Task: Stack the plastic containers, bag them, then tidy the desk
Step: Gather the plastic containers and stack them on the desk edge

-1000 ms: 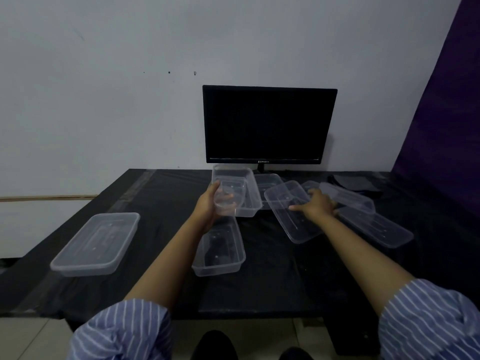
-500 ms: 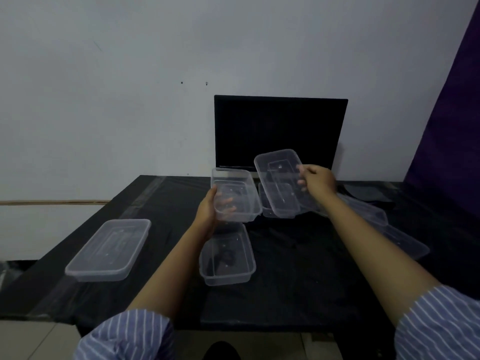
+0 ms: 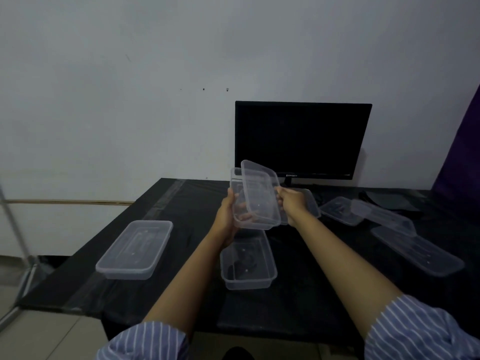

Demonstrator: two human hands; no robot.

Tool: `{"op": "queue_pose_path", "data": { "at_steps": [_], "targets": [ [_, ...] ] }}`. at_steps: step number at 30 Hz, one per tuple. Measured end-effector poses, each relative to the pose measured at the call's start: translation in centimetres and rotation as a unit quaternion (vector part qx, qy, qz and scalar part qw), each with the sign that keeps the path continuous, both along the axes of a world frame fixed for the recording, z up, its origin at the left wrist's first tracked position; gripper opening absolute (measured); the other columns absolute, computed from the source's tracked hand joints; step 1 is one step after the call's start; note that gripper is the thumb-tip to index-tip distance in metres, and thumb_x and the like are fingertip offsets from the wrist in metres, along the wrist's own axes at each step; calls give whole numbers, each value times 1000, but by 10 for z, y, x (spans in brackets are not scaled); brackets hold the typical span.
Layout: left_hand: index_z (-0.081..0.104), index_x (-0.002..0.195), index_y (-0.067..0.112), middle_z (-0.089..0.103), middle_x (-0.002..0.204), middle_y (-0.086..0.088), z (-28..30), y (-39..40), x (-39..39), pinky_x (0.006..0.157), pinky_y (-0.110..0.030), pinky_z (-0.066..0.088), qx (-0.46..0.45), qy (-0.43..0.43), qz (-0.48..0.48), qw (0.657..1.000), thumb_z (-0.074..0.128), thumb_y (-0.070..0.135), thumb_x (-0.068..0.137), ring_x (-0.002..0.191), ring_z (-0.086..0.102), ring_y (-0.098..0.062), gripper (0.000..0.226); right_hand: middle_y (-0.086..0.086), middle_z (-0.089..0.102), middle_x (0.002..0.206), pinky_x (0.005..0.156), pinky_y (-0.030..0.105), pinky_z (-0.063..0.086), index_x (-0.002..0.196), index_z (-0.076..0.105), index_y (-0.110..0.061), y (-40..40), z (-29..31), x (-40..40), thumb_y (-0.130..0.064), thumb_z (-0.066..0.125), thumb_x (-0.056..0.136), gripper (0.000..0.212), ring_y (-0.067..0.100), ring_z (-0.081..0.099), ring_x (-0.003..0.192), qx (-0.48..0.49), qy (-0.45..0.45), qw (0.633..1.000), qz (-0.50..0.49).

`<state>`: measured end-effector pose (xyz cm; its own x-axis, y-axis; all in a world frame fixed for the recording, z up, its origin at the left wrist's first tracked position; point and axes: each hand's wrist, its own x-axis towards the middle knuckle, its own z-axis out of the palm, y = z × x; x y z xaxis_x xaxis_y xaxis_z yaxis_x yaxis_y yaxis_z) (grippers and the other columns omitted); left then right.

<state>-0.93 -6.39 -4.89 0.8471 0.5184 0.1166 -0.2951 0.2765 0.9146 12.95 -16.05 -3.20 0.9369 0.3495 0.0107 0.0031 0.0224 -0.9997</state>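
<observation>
My left hand (image 3: 228,214) grips a clear plastic container (image 3: 240,219) held above the black desk (image 3: 181,203). My right hand (image 3: 291,203) grips a second clear container (image 3: 261,190), tilted and partly set into the first. Another open container (image 3: 248,263) sits on the desk just below them. An upside-down container (image 3: 135,249) lies at the left. Several more clear containers (image 3: 340,210) and one long one (image 3: 418,250) lie at the right.
A dark monitor (image 3: 301,139) stands at the back of the desk against the white wall. A dark flat item (image 3: 387,201) lies at the back right. A purple curtain (image 3: 462,152) hangs at the right. The desk's front edge is near my sleeves.
My right hand lifted a container from the desk's right side and carried it left, onto the container in my left hand. My view shifted left.
</observation>
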Motion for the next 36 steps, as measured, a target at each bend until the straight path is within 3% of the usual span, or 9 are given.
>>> {"op": "queue_pose_path", "data": {
  "at_steps": [3,6,8,16,21,30,32,36],
  "targets": [
    [57,126,4,63,123,-23,-1,1,-3,99,-54,46,28,0,-10,1000,26,51,99,114,61,-38,63,2,66,84,72,30,51,120,66,-7,7,-3,-6,-21,52,99,29,16,59,73,22,10,1000,-3],
    [58,126,8,64,123,-19,-2,1,-5,100,-52,46,40,-2,-13,999,24,52,99,114,62,-33,62,11,70,109,91,41,54,121,66,-8,11,-4,-9,-23,55,96,31,28,66,97,19,14,1000,0],
    [58,128,9,65,123,-17,-2,0,-5,101,-52,45,41,-9,-15,999,25,53,99,115,62,-31,62,11,69,113,93,44,54,119,67,-9,14,-5,-11,-25,57,96,31,29,66,101,7,10,1000,-1],
    [48,135,1,57,128,-27,-3,7,-10,103,-61,41,76,-30,-57,995,58,33,91,119,55,-43,55,12,70,112,93,42,54,120,67,-9,19,-7,-15,-25,58,95,31,29,66,101,11,4,1000,-4],
    [56,130,11,61,127,-20,3,5,-14,103,-51,44,52,-23,-65,996,36,46,100,119,58,-35,50,12,69,111,92,43,54,119,68,-9,23,-3,-18,-24,56,96,30,29,66,101,9,-7,1000,-16],
    [51,136,12,59,131,-20,0,11,-12,102,-54,44,-4,-1,-33,999,22,65,94,119,58,-35,74,11,70,104,90,47,55,116,70,-10,24,-2,-25,-25,61,93,29,31,67,99,-14,16,1000,-5],
    [54,133,13,61,127,-20,2,9,-13,99,-54,46,12,-6,-45,999,32,63,93,117,59,-35,68,9,70,100,89,47,56,114,71,-11,26,-3,-26,-25,61,93,27,30,67,99,-15,13,1000,-10],
    [47,136,3,55,131,-27,1,8,-15,97,-59,46,63,-21,-68,995,59,32,91,119,55,-43,54,9,71,104,90,44,56,115,70,-9,24,-2,-30,-24,57,96,27,28,67,98,-21,-9,1000,-17]
  ]
}}
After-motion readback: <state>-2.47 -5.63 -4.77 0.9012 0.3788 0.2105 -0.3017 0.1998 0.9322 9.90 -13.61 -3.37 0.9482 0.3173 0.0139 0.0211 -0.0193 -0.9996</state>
